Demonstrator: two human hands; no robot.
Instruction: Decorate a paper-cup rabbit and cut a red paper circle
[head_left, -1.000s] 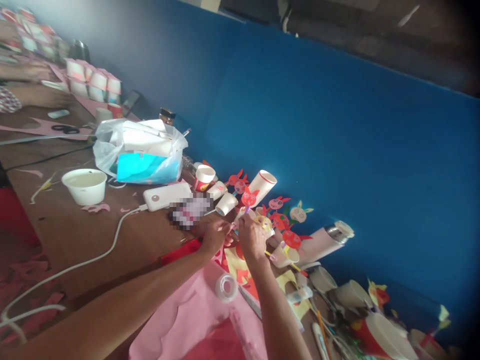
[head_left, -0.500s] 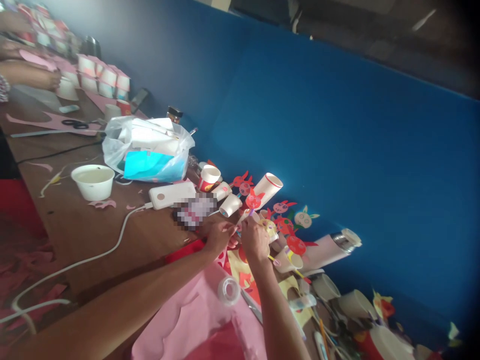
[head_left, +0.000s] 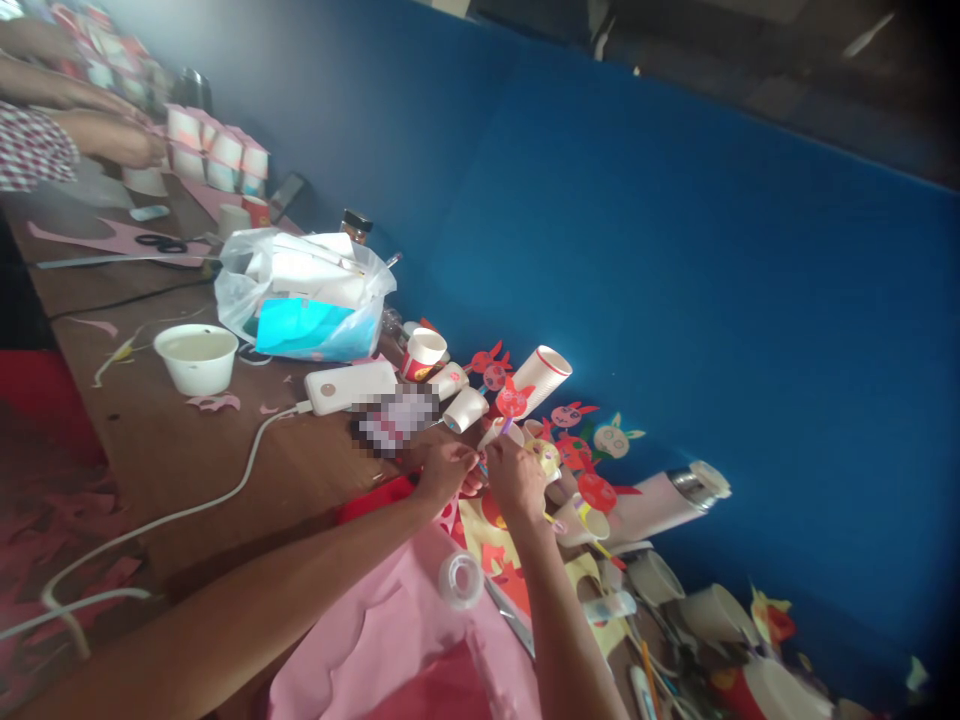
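My left hand [head_left: 448,474] is closed in a pinch, fingertips close to my right hand. My right hand [head_left: 517,480] is closed too, knuckles up. Whatever sits between the fingers is small and mostly hidden; a bit of blue shows there. Right behind the hands is a white paper cup [head_left: 501,432], and over it a red paper rabbit head [head_left: 513,402] on a purple stick. A yellow paper face [head_left: 545,457] is beside my right hand. Below my forearms lie pink paper [head_left: 375,630], a tape roll [head_left: 461,580] and scissors [head_left: 511,615].
A phone [head_left: 394,420], white power bank [head_left: 352,387], white bowl [head_left: 196,358] and plastic bag [head_left: 307,290] stand to the left. To the right are a flask [head_left: 660,503] and several cups. Another person's hands [head_left: 124,138] work at far left. A blue wall [head_left: 675,280] rises behind.
The view has shifted slightly, so things appear a little farther right. My hands stay together in nearly the same pose. The other person's hands have moved right, and a checked sleeve shows more.
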